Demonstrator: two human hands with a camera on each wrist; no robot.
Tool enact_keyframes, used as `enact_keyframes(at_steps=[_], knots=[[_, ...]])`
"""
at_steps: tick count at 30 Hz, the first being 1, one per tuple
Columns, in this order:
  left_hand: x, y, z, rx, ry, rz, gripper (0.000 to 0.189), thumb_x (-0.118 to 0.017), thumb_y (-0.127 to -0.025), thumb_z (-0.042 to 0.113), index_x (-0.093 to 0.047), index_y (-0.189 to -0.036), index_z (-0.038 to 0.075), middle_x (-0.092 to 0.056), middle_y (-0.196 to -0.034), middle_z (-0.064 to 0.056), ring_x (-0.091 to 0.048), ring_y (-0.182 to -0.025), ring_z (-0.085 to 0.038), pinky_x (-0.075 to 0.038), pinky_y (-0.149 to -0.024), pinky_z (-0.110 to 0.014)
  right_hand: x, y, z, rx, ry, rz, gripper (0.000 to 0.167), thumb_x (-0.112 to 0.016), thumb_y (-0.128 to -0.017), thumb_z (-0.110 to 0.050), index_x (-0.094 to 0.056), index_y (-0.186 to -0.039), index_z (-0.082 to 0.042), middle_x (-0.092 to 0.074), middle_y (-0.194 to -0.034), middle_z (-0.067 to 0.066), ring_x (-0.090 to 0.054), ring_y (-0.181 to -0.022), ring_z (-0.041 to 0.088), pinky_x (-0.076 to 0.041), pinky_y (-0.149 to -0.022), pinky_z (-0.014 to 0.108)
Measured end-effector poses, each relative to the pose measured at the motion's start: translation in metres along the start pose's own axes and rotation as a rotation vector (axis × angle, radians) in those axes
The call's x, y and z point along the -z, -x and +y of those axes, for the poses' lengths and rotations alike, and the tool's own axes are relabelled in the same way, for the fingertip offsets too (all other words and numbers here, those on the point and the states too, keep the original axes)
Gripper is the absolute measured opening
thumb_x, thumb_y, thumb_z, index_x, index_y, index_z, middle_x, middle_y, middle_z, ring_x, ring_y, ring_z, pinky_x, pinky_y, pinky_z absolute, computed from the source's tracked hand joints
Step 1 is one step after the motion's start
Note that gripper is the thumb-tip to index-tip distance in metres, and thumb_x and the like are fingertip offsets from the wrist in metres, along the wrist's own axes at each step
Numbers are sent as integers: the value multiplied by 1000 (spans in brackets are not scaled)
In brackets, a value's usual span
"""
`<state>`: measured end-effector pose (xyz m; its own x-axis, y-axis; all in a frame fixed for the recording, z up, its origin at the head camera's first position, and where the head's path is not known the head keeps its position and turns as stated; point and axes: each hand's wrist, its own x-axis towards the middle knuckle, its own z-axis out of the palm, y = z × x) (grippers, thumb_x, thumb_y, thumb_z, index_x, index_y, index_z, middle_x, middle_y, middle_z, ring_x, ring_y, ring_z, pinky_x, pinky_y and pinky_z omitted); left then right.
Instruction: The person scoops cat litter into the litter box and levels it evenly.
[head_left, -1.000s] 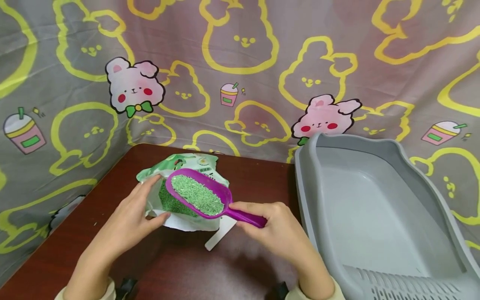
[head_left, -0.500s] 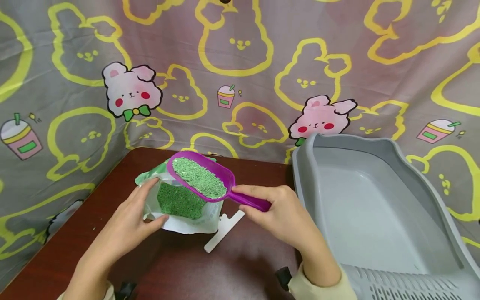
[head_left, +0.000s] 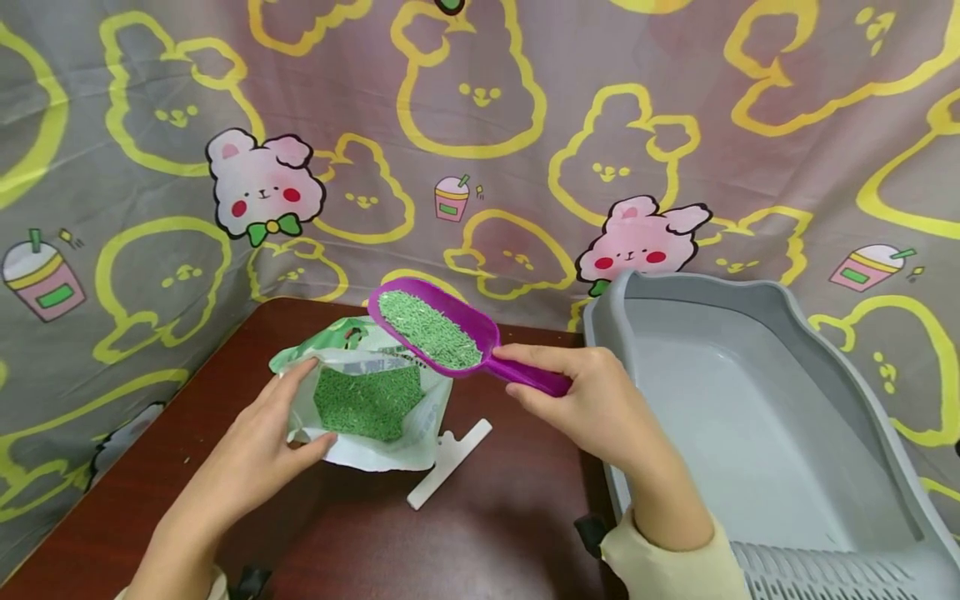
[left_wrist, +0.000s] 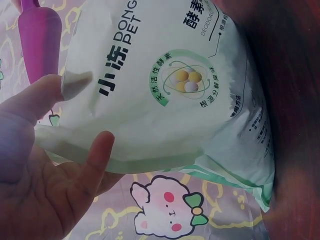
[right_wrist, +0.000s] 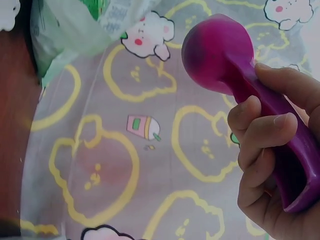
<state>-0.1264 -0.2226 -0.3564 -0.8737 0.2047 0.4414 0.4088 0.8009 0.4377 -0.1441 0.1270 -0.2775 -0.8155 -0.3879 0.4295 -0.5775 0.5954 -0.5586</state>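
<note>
In the head view my right hand (head_left: 600, 400) grips the handle of a purple scoop (head_left: 491, 329), which is heaped with green cat litter pellets (head_left: 431, 329). The scoop is up above the back right side of an open litter bag (head_left: 420, 442). My fingers wrap its hollow handle in the right wrist view, where the scoop's underside (right_wrist: 215, 52) faces the camera. At the bag's left side, my left hand (head_left: 247, 450) holds the opening's edge between thumb and fingers. More green litter (head_left: 367, 404) shows inside. Printed lettering covers the bag's front (left_wrist: 145, 115) in the left wrist view.
A large grey litter box (head_left: 735, 417) stands at the right, with a slotted panel (head_left: 825, 571) at its near end. One white bag clip (head_left: 450, 462) lies on the dark brown table (head_left: 450, 542) beside the bag. Patterned cloth (head_left: 510, 108) hangs behind.
My right hand has lifted the filled scoop from over the bag's mouth, moving it up and to the right. More litter inside the bag shows now. My left hand has stayed at the edge.
</note>
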Motion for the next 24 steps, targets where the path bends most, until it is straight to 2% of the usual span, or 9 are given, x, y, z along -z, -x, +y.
enact_keyframes(at_steps=[6, 13, 18, 24], knots=[[1, 0, 0, -1, -9, 0, 89, -83, -76, 12, -34, -149, 3, -47, -143, -24, -56, -115, -40, -48, -87, -58, 16, -1, 3, -31, -9, 3, 38, -80, -83, -17, -74, -120, -25, -75, -107, -1, -58, -66, 10, -50, -56, 23], [1, -1, 1, 5, -9, -3, 89, -83, -76, 12, -33, -150, 2, -47, -143, -24, -57, -112, -40, -48, -86, -58, 33, 1, 9, -56, 43, 14, 38, -79, -84, -15, -74, -120, -25, -75, -100, 4, -59, -72, 14, -52, -58, 24], [1, -1, 2, 14, -4, -12, 89, -83, -77, 12, -33, -150, 3, -46, -144, -24, -58, -111, -39, -48, -87, -58, 46, 6, 19, -56, 85, 39, 38, -80, -84, -15, -74, -120, -25, -74, -95, 0, -59, -68, 13, -51, -56, 24], [1, -1, 3, 26, 0, -22, 90, -82, -78, 13, -31, -151, 3, -44, -146, -24, -52, -122, -43, -45, -92, -61, 58, 13, 31, -44, 109, 74, 38, -80, -83, -15, -74, -120, -24, -76, -93, 3, -57, -62, 10, -48, -52, 23]])
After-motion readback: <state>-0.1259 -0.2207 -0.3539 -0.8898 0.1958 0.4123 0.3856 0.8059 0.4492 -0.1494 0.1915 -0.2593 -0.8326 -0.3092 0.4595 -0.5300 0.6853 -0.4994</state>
